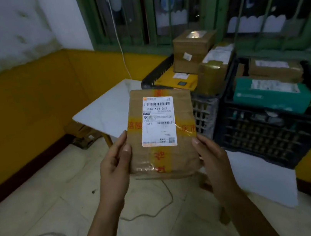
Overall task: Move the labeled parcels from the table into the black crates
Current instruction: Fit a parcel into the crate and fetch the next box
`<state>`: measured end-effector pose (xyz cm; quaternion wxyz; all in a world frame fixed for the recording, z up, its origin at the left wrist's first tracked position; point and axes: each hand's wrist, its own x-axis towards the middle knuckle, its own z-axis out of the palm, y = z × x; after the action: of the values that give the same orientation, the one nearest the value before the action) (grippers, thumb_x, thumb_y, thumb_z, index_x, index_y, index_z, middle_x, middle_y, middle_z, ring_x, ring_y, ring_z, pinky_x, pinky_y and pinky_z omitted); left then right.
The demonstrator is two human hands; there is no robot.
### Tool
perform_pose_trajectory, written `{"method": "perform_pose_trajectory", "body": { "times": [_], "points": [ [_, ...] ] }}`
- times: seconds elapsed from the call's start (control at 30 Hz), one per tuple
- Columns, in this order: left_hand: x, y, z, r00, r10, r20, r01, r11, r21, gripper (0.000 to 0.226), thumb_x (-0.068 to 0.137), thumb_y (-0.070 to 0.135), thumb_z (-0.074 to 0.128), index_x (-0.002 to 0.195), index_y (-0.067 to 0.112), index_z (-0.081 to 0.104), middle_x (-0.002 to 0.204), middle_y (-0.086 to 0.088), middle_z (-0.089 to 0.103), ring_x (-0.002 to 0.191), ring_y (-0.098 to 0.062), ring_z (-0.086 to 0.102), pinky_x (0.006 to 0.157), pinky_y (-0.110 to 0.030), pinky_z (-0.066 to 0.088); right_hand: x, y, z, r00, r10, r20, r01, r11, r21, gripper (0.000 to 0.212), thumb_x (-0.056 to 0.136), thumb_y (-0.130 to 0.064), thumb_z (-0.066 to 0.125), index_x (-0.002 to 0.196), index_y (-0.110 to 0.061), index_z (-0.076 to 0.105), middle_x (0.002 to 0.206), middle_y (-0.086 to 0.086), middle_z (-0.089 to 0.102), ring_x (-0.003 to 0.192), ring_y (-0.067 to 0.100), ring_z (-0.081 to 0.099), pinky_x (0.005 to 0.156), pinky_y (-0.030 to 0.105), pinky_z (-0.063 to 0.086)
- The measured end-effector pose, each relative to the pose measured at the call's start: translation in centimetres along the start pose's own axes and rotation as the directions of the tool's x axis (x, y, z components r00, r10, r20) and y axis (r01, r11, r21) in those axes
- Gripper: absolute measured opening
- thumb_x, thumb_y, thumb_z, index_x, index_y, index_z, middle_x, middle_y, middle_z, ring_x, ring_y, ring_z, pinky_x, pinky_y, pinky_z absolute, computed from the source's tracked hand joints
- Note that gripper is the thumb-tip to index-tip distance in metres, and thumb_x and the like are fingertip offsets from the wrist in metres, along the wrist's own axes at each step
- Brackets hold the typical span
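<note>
Both hands — left hand (115, 164), right hand (210, 152) — pinched the flat parcel (161, 135) by its lower edges, aloft before the black crates (274, 136). Those crates looked piled high — it might well slide off.

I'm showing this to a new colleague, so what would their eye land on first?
The brown parcel with its white label stands out, held up mid-frame, the left hand and right hand gripping its lower edges. Right of it, the near black crate holds a teal box, and the far black crate behind is piled with cardboard boxes.
</note>
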<state>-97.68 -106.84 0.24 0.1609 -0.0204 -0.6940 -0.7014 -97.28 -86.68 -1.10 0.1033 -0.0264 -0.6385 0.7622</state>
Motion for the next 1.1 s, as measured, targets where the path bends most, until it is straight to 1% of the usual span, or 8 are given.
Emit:
{"method": "perform_pose_trajectory", "body": {
  "times": [0.13, 0.3, 0.43, 0.73, 0.8, 0.87, 0.97, 1.1],
  "points": [
    [9.4, 0.7, 3.5, 0.998, 0.064, -0.009, -0.065, 0.998, -0.026, 0.041, 0.093, 0.027, 0.052, 0.134, 0.027, 0.05, 0.111, 0.037, 0.061, 0.108, 0.012, 0.057, 0.078, -0.007, 0.048, 9.4, -2.5, 0.9, 0.998, -0.068, 0.011, 0.068, 0.997, 0.031, 0.028, 0.093, -0.02, 0.055, 0.119, -0.024, 0.064, 0.096, -0.018, 0.074, 0.092, 0.004, 0.069, 0.067, 0.015, 0.054],
    [18.5, 1.6, 7.3, 0.99, 0.137, 0.029, -0.135, 0.989, -0.062, 0.041, 0.092, 0.033, 0.05, 0.133, 0.032, 0.047, 0.111, 0.038, 0.059, 0.105, 0.013, 0.057, 0.077, -0.007, 0.048, 17.7, -5.5, 1.6, 0.971, -0.235, 0.038, 0.237, 0.971, -0.04, 0.035, 0.081, -0.039, 0.058, 0.115, -0.034, 0.06, 0.099, -0.029, 0.069, 0.092, -0.007, 0.066, 0.069, 0.009, 0.051],
    [24.8, 0.8, 9.4, 0.987, 0.151, 0.05, -0.146, 0.985, -0.089, 0.032, 0.093, 0.045, 0.04, 0.121, 0.041, 0.056, 0.11, 0.035, 0.063, 0.105, 0.009, 0.059, 0.079, -0.009, 0.051, 24.1, -6.1, 1.8, 0.97, -0.245, -0.002, 0.243, 0.964, -0.11, 0.031, 0.088, -0.03, 0.062, 0.119, -0.028, 0.061, 0.094, -0.028, 0.07, 0.087, -0.006, 0.066, 0.067, 0.011, 0.051],
    [38.9, -5.3, 12.9, 0.947, 0.112, 0.302, -0.089, 0.992, -0.09, 0.029, 0.095, 0.011, 0.054, 0.119, 0.023, 0.064, 0.11, 0.017, 0.07, 0.103, -0.003, 0.065, 0.08, -0.018, 0.055, 34.3, -3.4, 2.0, 0.957, -0.108, -0.27, 0.062, 0.983, -0.172, 0.023, 0.092, -0.029, 0.062, 0.081, -0.044, 0.074, 0.08, -0.027, 0.071, 0.073, -0.008, 0.066, 0.054, 0.006, 0.047],
    [41.9, -7.0, 13.4, 0.931, 0.073, 0.357, -0.072, 0.997, -0.015, 0.043, 0.09, 0.018, 0.062, 0.131, 0.029, 0.051, 0.128, 0.015, 0.06, 0.114, -0.004, 0.058, 0.086, -0.018, 0.053, 36.2, -3.6, 1.5, 0.945, -0.06, -0.321, 0.005, 0.985, -0.171, 0.037, 0.092, -0.025, 0.06, 0.067, -0.049, 0.074, 0.072, -0.027, 0.07, 0.066, -0.009, 0.066, 0.051, 0.006, 0.047],
    [44.8, -8.1, 13.7, 0.904, -0.015, 0.427, -0.041, 0.992, 0.122, 0.088, 0.072, 0.044, 0.07, 0.148, 0.03, 0.027, 0.149, 0.01, 0.036, 0.127, 0.0, 0.038, 0.093, -0.017, 0.042, 38.2, -4.3, 0.6, 0.931, -0.027, -0.364, -0.029, 0.989, -0.146, 0.038, 0.092, -0.023, 0.06, 0.065, -0.045, 0.075, 0.071, -0.02, 0.072, 0.065, -0.005, 0.067, 0.052, 0.009, 0.049],
    [48.3, -9.1, 14.2, 0.796, -0.02, 0.605, -0.032, 0.997, 0.075, 0.131, 0.05, 0.055, 0.082, 0.153, 0.024, 0.007, 0.145, 0.017, 0.031, 0.116, 0.021, 0.037, 0.087, -0.007, 0.042, 41.0, -5.4, -0.4, 0.946, 0.032, -0.322, -0.089, 0.983, -0.162, 0.026, 0.091, -0.024, 0.059, 0.078, -0.034, 0.079, 0.085, -0.009, 0.076, 0.08, 0.005, 0.071, 0.067, 0.019, 0.052],
    [51.1, -10.6, 14.6, 0.841, -0.004, 0.54, -0.062, 0.993, 0.104, 0.101, 0.037, 0.056, 0.08, 0.126, 0.027, 0.04, 0.115, 0.015, 0.054, 0.101, 0.0, 0.055, 0.076, -0.018, 0.051, 45.2, -5.5, 0.1, 0.918, -0.019, -0.397, -0.065, 0.978, -0.198, 0.016, 0.094, -0.021, 0.058, 0.094, -0.021, 0.074, 0.086, -0.005, 0.076, 0.078, 0.009, 0.071, 0.065, 0.02, 0.055]
  ]
}}
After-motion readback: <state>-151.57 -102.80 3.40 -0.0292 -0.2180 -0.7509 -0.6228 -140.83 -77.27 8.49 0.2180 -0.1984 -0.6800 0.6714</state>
